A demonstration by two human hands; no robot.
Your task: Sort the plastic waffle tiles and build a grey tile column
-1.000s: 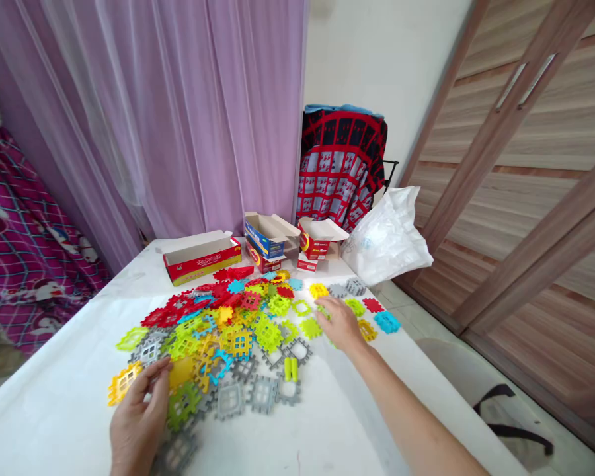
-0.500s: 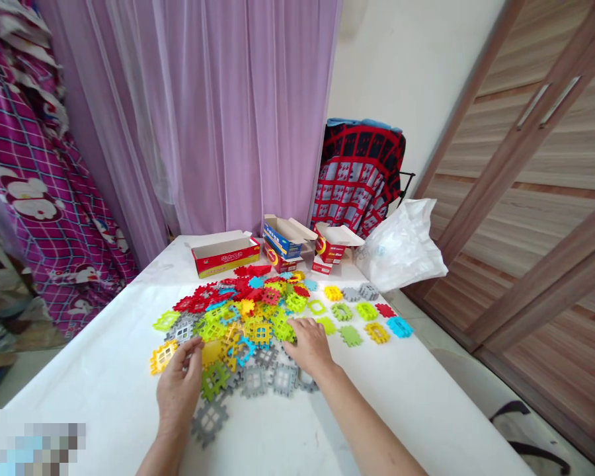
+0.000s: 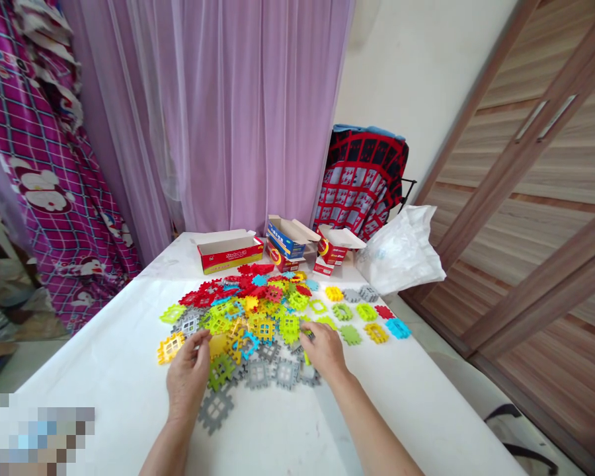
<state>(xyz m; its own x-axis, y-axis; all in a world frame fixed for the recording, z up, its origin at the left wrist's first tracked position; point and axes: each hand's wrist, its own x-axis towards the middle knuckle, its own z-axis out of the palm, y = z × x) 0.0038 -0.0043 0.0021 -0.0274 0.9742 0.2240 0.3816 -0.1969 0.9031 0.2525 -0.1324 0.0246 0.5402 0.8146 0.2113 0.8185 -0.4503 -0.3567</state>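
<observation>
Head view: right hand (image 3: pixel 324 350) shifted further in over near right edge of tile pile (image 3: pixel 258 317) since earlier frame. Left hand (image 3: pixel 188 380) near pile's left front, grip apart, fingertips beside yellow tile (image 3: pixel 218 345). Right grip curled down on pile, cannot tell if clamped; grey tile (image 3: pixel 286 373) just beside. Pile mid-bench (image 3: pixel 104 396); row of separate tiles (image 3: pixel 367 312) to right. Red cardboard box (image 3: pixel 229 254) behind.
</observation>
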